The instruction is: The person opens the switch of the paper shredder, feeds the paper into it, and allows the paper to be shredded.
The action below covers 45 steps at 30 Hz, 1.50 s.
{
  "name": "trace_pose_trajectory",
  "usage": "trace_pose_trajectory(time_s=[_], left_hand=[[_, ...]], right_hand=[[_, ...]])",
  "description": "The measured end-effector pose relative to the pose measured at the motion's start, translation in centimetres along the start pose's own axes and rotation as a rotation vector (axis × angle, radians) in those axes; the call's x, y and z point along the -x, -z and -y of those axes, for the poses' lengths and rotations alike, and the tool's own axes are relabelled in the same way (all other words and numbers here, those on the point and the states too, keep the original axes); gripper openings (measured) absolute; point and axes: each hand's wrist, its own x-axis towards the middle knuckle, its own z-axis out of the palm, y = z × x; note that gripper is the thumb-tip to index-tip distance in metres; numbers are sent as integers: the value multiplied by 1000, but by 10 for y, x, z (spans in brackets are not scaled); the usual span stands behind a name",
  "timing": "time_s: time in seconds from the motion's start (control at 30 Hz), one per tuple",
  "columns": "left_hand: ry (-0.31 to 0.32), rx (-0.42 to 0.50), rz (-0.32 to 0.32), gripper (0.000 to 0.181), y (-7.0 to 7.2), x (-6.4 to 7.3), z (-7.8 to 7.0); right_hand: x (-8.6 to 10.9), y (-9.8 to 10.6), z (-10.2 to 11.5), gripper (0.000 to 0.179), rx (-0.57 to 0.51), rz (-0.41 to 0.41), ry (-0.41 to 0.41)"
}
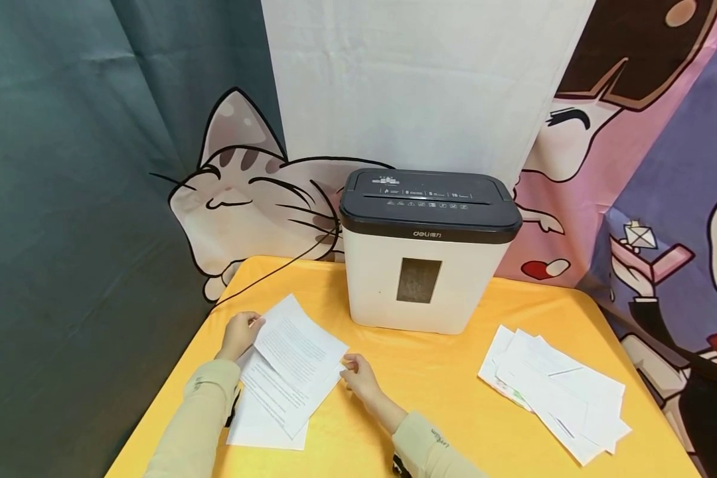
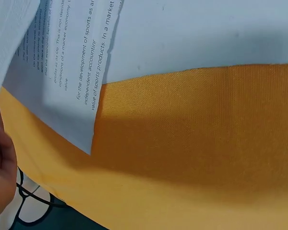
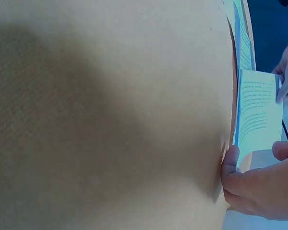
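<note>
On the left of the yellow table, my left hand (image 1: 239, 335) pinches the upper left edge of a printed sheet of paper (image 1: 301, 342). My right hand (image 1: 363, 380) holds that sheet near its right corner, between thumb and fingers. Beneath it lie another printed sheet (image 1: 277, 398) and a blank-looking white sheet (image 1: 257, 431), fanned out toward me. The left wrist view shows lines of text on a sheet (image 2: 67, 96) and part of my left hand (image 2: 2, 167) at the edge. In the right wrist view, the held sheet (image 3: 259, 110) spans both hands.
A white paper shredder (image 1: 370, 285) with a dark top and a feed slot stands at the back middle of the yellow table (image 1: 430, 405). Several loose papers (image 1: 556, 392) lie spread at the right. A black cord (image 1: 275, 271) runs from behind the shredder over the left edge.
</note>
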Motion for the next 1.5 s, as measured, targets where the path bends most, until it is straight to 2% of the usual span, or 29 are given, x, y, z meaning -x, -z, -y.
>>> trace_pose_trajectory(time_s=[0.1, 0.23, 0.33, 0.5, 0.6, 0.67, 0.83, 0.93, 1.03, 1.17, 1.33, 1.5], left_hand=[[42, 127, 23, 19, -2, 0, 3], [161, 303, 104, 23, -2, 0, 4], [223, 377, 157, 29, -2, 0, 5], [260, 429, 205, 36, -6, -1, 3], [271, 453, 207, 37, -9, -2, -3], [281, 466, 213, 37, -10, -1, -7], [310, 488, 229, 37, -16, -1, -13], [310, 484, 247, 38, -20, 0, -18], [288, 506, 275, 40, -24, 1, -24], [244, 538, 311, 38, -28, 2, -31], [174, 554, 372, 30, -31, 4, -37], [129, 528, 426, 27, -34, 5, -43]], right_hand=[[-3, 6, 1, 45, -35, -11, -28], [-7, 14, 3, 53, -74, -39, -72], [-9, 17, 3, 58, -80, -48, -98], [-3, 17, 14, 65, -123, -58, -135], [-4, 18, 15, 70, -203, -68, -176], [-10, 19, 7, 71, -263, -75, -208], [-16, 23, -1, 54, -442, -35, -255], [-17, 26, -2, 42, -536, 22, -256], [-16, 29, -1, 39, -559, 43, -219], [-15, 35, 2, 42, -520, -6, -169], [-16, 44, 4, 41, -443, -60, -145], [-14, 52, 5, 39, -361, -93, -106]])
